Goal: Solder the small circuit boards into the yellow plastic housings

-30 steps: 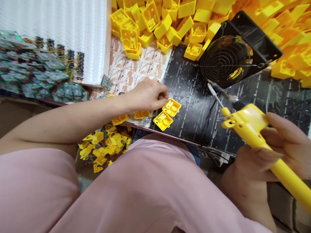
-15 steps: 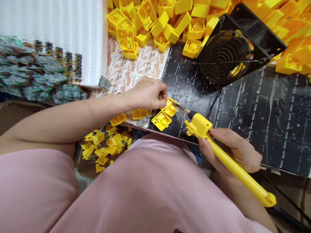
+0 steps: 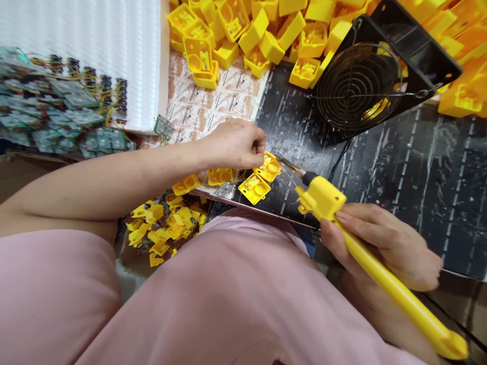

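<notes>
My right hand [image 3: 388, 243] is wrapped round a yellow soldering iron [image 3: 365, 253], whose metal tip points up and left, just right of an open yellow casing [image 3: 271, 167]. A thin wire runs beside the tip from the iron's yellow feeder. My left hand [image 3: 241, 144] is pinched closed at the casing's upper left edge; what its fingertips hold is too small to make out. Touching this casing on its lower left is another open yellow casing [image 3: 254, 188], with a round grille inside, near the table's front edge.
A black fan [image 3: 357, 96] stands behind, before a heap of yellow casings [image 3: 232, 30]. Circuit boards [image 3: 49, 116] are piled at left beside a white foam sheet [image 3: 110, 45]. Below the table edge lies a box of yellow parts [image 3: 175, 220].
My right hand and the soldering iron have moved right and slightly down, and the tip has drawn away from the upper casing. My left hand has stayed nearly in place.
</notes>
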{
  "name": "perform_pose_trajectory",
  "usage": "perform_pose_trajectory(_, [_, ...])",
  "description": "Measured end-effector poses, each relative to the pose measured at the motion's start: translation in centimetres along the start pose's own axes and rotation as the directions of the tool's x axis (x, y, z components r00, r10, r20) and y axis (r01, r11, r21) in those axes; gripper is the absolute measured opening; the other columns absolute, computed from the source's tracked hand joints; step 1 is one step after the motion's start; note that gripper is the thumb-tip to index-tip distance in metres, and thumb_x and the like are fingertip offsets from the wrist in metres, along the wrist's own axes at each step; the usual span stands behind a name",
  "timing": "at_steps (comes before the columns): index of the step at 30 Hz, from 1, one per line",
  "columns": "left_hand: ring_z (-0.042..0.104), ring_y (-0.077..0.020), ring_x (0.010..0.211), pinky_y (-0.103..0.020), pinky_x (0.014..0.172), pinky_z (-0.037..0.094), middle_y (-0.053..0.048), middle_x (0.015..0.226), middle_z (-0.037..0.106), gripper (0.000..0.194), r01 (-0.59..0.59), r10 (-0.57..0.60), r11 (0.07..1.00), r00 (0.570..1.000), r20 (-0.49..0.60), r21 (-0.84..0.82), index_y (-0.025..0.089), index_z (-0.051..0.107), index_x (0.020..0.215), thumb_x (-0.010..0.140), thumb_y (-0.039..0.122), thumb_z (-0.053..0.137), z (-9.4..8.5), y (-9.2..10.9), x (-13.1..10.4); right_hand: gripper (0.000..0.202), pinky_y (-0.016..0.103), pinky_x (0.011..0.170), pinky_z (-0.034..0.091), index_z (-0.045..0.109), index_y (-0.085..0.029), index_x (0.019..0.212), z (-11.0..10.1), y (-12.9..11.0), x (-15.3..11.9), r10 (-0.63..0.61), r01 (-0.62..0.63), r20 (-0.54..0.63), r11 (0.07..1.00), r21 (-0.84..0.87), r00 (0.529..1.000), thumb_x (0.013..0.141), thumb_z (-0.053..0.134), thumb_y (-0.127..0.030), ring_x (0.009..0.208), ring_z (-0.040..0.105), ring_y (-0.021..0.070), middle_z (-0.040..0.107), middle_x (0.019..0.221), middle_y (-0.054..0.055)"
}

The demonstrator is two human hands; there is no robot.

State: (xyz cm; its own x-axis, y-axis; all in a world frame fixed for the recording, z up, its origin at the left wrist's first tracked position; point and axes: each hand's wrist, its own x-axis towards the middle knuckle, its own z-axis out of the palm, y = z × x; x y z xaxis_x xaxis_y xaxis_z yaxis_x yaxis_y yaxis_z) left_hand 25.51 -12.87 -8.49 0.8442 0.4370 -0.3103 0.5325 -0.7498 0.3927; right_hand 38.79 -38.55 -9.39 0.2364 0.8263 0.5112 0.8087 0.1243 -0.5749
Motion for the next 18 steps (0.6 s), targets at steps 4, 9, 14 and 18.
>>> perform_pose_trajectory(4, [0.062,-0.0117,0.065,-0.024,0.071,0.047,0.002,0.067,0.067,0.018,-0.026,0.026,1.000,1.000,-0.004,0.007,0.019,0.076,0.079,0.074,0.027,0.060,0.0,-0.1,0.1,0.008,0.025,0.057,0.063,0.067,-0.025,0.095,-0.3,-0.1,0.9,-0.084,0.083,-0.014,0.994,-0.070,0.996,0.096,0.072,-0.018,0.064,0.073,0.0152,0.075,0.078,0.000])
perform_pose_trajectory(9, [0.064,-0.0129,0.068,-0.024,0.071,0.047,0.002,0.068,0.069,0.018,-0.113,0.115,0.992,0.993,-0.021,0.049,0.020,0.077,0.082,0.077,0.028,0.061,0.0,-0.9,-0.1,0.014,0.027,0.053,0.062,0.069,-0.026,0.097,-0.2,0.0,1.0,-0.078,0.080,0.024,0.993,-0.086,0.997,0.092,0.077,-0.016,0.064,0.072,0.0158,0.076,0.080,0.000])
perform_pose_trajectory(14, [0.072,-0.0190,0.090,-0.033,0.092,0.049,-0.003,0.094,0.079,0.025,-0.240,0.243,0.969,0.968,-0.066,0.052,0.021,0.080,0.091,0.091,0.033,0.058,0.4,-2.1,-0.9,0.047,0.035,0.067,0.066,0.071,-0.034,0.127,0.7,-0.2,-1.1,0.094,-0.112,-0.199,0.991,-0.078,0.975,0.086,0.085,-0.016,0.078,0.077,0.0197,0.080,0.096,-0.002])
perform_pose_trajectory(18, [0.071,-0.0194,0.094,-0.040,0.106,0.043,-0.003,0.096,0.080,0.024,-0.234,0.231,0.972,0.963,-0.136,-0.004,0.023,0.080,0.097,0.092,0.034,0.060,0.9,-2.6,-1.0,0.064,0.039,0.072,0.066,0.061,-0.040,0.146,1.1,-0.2,-1.7,0.113,-0.142,-0.200,0.981,-0.135,0.973,0.089,0.083,-0.022,0.086,0.079,0.0237,0.081,0.107,0.000])
